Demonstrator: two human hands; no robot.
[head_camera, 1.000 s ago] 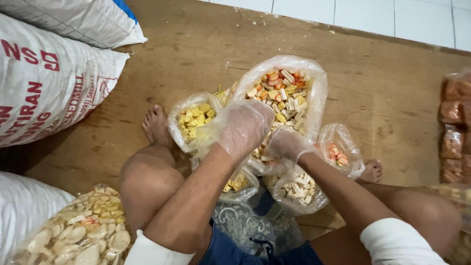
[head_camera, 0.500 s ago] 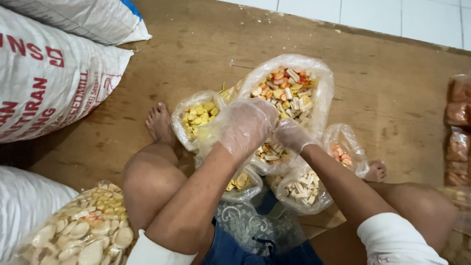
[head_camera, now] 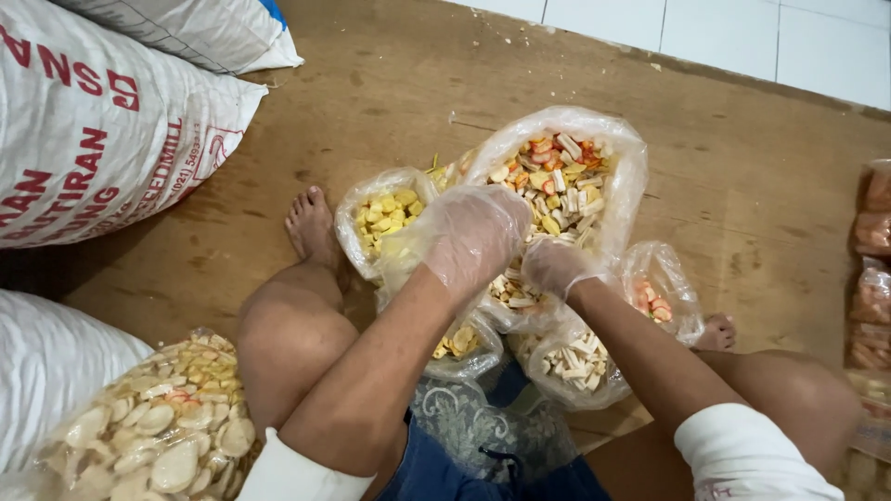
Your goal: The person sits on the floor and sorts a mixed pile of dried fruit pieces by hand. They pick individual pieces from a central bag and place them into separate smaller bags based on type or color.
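Gloves of thin clear plastic are covering both hands of a person who is sitting on a brown wooden floor (head_camera: pixel 390 83) with knees bent and bare feet out in front.

The left hand (head_camera: pixel 473 237) is resting, fingers curled downward, on the near rim of a large clear bag of mixed crackers (head_camera: pixel 557 181). Whether this hand is gripping the plastic or only pressing on it cannot be told through the loose glove. The right hand (head_camera: pixel 554 267) is lying just beside the left, closed into a loose fist at the same rim; what it is clamping, if anything, is hidden.

The large bag is standing open between the feet, showing orange, yellow and pale stick-shaped pieces. Smaller open bags are clustering around it:
- a bag of yellow pieces (head_camera: pixel 385 218), touching its left side;
- a bag of white sticks (head_camera: pixel 575 362), below the right wrist;
- a small bag of orange pieces (head_camera: pixel 659 292), to the right, near the right foot.

A bag of pale round chips (head_camera: pixel 158 427) is lying by the left knee. Two white woven sacks (head_camera: pixel 102 139) are lying at upper left. Packed reddish snack packets (head_camera: pixel 872 269) are lining the right edge. White tiles (head_camera: pixel 742 37) are bordering the floor at the top.
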